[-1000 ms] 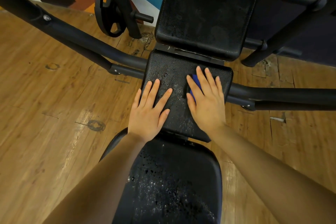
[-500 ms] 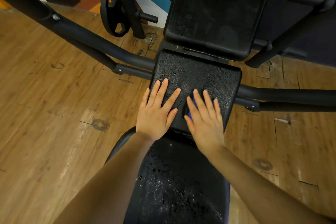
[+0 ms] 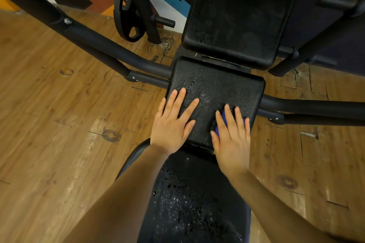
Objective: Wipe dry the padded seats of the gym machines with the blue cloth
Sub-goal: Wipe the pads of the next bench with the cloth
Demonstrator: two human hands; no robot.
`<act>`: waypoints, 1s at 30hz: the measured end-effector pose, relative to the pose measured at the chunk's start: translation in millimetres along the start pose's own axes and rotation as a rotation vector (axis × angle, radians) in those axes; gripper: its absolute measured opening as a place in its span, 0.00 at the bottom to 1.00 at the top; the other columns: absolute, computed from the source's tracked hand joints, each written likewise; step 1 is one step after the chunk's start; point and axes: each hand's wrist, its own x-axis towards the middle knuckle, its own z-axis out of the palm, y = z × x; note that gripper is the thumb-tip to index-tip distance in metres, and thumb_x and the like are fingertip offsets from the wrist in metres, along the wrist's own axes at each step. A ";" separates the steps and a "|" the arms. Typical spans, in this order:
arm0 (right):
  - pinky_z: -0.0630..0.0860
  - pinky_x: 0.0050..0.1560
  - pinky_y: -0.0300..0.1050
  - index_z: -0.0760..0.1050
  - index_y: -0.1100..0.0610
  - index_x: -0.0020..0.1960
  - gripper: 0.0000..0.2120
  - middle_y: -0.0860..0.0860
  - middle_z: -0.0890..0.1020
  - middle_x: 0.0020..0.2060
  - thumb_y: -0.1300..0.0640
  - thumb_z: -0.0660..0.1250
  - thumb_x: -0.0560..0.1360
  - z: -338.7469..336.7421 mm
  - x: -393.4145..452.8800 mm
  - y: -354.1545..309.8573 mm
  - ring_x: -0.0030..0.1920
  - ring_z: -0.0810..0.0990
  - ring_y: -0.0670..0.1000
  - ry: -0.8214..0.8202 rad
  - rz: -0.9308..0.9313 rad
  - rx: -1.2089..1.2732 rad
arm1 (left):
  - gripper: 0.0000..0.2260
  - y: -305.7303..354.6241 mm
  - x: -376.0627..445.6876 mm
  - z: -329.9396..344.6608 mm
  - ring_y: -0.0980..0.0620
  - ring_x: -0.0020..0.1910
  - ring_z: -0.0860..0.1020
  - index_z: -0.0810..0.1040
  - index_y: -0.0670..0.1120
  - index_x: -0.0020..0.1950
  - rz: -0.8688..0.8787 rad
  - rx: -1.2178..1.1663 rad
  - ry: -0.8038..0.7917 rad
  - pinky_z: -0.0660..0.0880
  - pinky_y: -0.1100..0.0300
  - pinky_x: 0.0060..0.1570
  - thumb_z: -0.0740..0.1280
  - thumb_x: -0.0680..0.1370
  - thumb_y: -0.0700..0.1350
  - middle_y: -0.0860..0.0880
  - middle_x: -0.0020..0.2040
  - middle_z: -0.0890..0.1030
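A black padded middle seat pad lies in front of me, speckled with water drops near its left half. My left hand rests flat on its left side, fingers straight and spread. My right hand presses flat on the blue cloth at the pad's near right corner; only slivers of the cloth show between the fingers. A nearer black pad below my arms is wet with many drops. A farther back pad stands beyond the middle one.
Black steel frame tubes run left and right of the pads over a worn wooden floor. A black weight plate hangs on a post at the back left, before a painted wall.
My right hand with the cloth has slid from the far right of the middle pad back toward its near edge. My left hand has stayed on the pad's left side.
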 end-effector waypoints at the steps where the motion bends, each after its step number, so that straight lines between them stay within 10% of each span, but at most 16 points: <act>1: 0.47 0.77 0.56 0.66 0.57 0.73 0.24 0.56 0.65 0.75 0.50 0.56 0.79 1.2 -8.3 -1.8 0.76 0.56 0.58 -0.008 0.002 -0.010 | 0.23 0.0 0.2 0.0 0.44 0.79 0.52 0.57 0.53 0.79 0.000 0.002 0.000 0.53 0.45 0.75 0.51 0.84 0.55 0.42 0.79 0.55; 30: 0.48 0.76 0.56 0.65 0.57 0.74 0.24 0.56 0.64 0.75 0.51 0.57 0.80 -11.0 44.5 17.1 0.77 0.55 0.58 0.004 -0.041 0.048 | 0.23 1.9 -0.1 0.8 0.44 0.79 0.52 0.56 0.53 0.79 -0.013 0.007 0.015 0.55 0.44 0.75 0.52 0.83 0.55 0.42 0.79 0.56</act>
